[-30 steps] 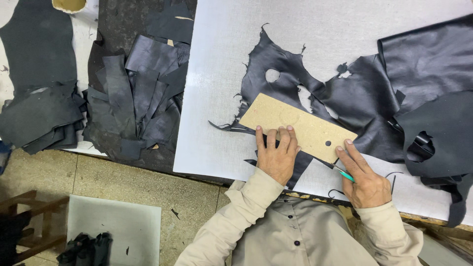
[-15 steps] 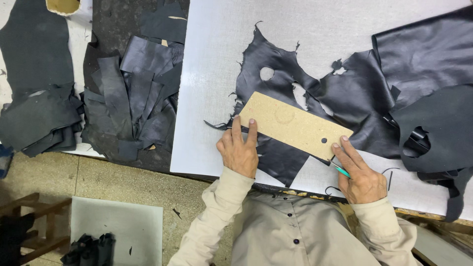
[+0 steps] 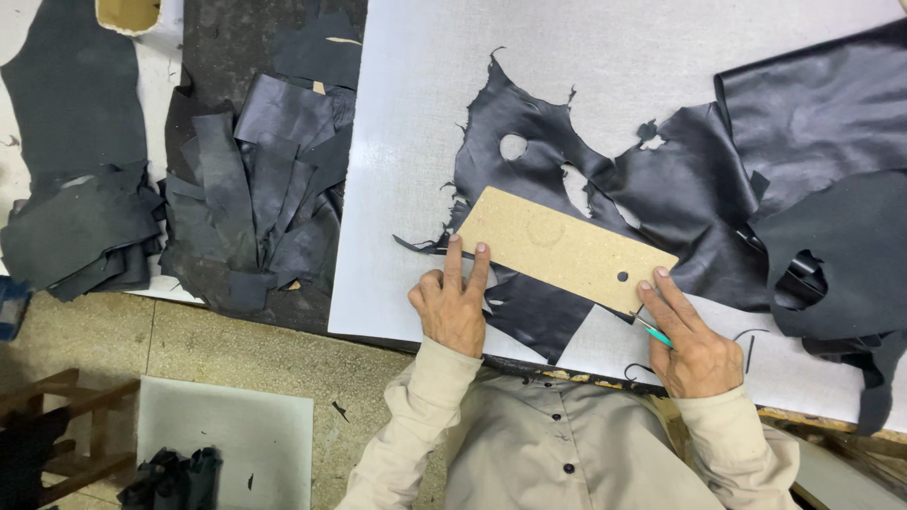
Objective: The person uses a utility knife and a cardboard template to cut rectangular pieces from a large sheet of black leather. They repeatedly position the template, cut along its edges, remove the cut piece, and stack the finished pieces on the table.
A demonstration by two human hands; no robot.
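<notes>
- Left hand (image 3: 452, 307) lies flat, fingers spread and extended, gripping nothing; two fingertips press on the near-left edge of the cardboard template (image 3: 565, 247).
- Right hand (image 3: 693, 342) is at the template's near-right corner, fingers curled around a thin green-handled tool (image 3: 654, 331); index finger stretches out to touch the template edge.
- The template is a tan rectangular board, tilted, its long axis running from 10 o'clock to 4 o'clock. It has a small round hole near its right end and a faint circular mark in the middle.
- The template rests on a ragged dark leather piece (image 3: 548, 189), which lies on a light grey cutting sheet (image 3: 416, 123). The leather has two cut-out holes just past the template at 12 o'clock.
- Leather sticks out beyond the template on all sides; a dark flap sits between the two hands at 6 o'clock of the template.
- More large dark leather sheets (image 3: 812, 123) lie at 2 to 3 o'clock of the template, overlapping and hanging off the table's right edge.
- A pile of cut leather strips (image 3: 255, 198) lies at 9 o'clock, off the grey sheet, well apart from the left hand.
- Another dark leather stack (image 3: 76, 227) lies farther out at 9 o'clock.
- The person wears a beige buttoned shirt (image 3: 557, 444), at 6 o'clock.
- On the floor at 7 o'clock: a grey slab (image 3: 227, 425) with a dark bundle (image 3: 170, 477) on it.
</notes>
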